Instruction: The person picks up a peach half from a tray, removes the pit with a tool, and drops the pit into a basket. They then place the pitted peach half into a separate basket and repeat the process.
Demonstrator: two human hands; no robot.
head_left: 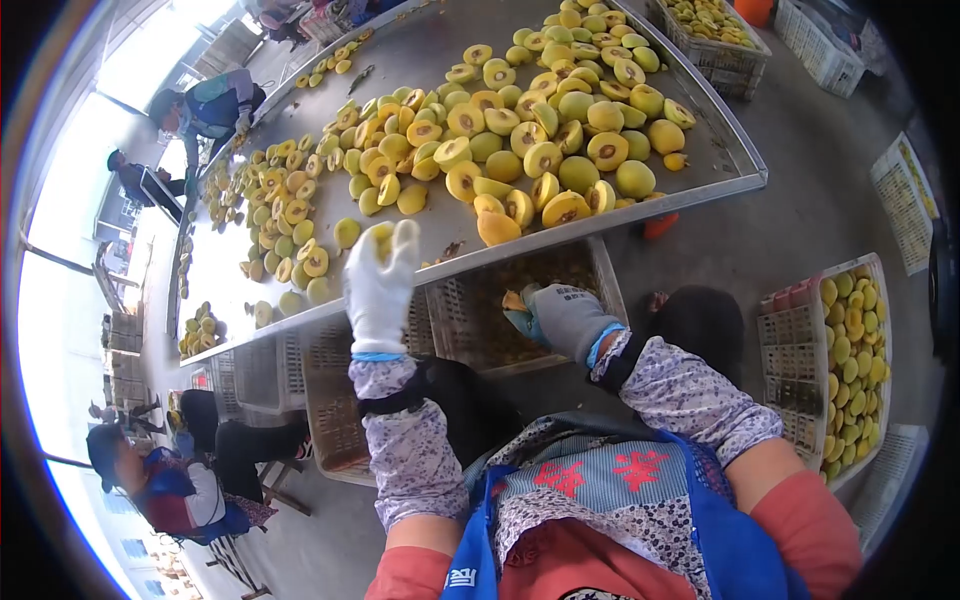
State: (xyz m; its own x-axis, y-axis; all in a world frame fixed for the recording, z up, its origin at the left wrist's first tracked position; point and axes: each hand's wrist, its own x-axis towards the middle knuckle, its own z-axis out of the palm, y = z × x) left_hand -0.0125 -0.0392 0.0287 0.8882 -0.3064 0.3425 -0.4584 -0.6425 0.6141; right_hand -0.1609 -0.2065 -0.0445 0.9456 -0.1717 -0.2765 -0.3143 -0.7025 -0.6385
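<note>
My left hand [382,295], in a white glove, is raised at the near edge of the metal table [700,190]. Its fingers close around a yellow-green peach piece [381,241]. Lower and to the right, my right hand [568,320] wears a grey glove with teal fingertips, held over a crate [470,325] with dark contents below the table's edge. Its fingers are closed at a small orange-brown thing [515,303], whose kind I cannot tell. Halved peaches [465,120], many with brown pit centres showing, are heaped across the tabletop.
A crate full of peaches [850,360] stands on the floor at my right, another crate [720,60] beyond the table. Plastic crates [335,420] line the space under the near edge. One person [170,490] sits at the left; another [215,105] leans at the table's far side.
</note>
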